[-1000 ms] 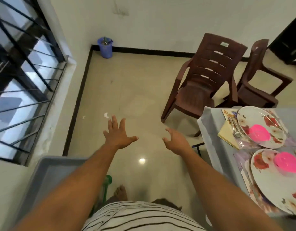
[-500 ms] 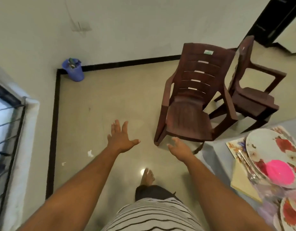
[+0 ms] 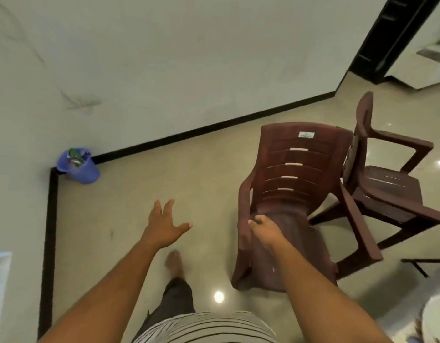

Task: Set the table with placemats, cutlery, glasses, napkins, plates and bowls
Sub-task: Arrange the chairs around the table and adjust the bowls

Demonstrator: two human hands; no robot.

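A: Report the state of each hand.

B: The right hand [image 3: 264, 227] is at the left armrest of the near brown chair [image 3: 295, 194]. The thumb lies at the armrest's inner edge and the fingers are loosely curled. Whether they actually grasp the armrest cannot be told. The left hand [image 3: 164, 225] is spread flat, fingers straight, thumb out to the side, holding nothing. It hangs over the floor to the left of that chair, apart from it.

A: Locate the task items relative to the near chair.

B: Only one is in view: a white plate [image 3: 435, 318], cut off by the lower right corner of the frame, to the right of the chair and well apart from both hands. Its detail is blurred.

A: Other items around the chair?

B: A second brown chair [image 3: 392, 184] stands just behind and to the right of it, touching or nearly so. A blue bin [image 3: 77, 165] holding scraps sits far to the left in the wall corner. A bare foot [image 3: 174, 262] is on the floor to the chair's left, below the left hand.
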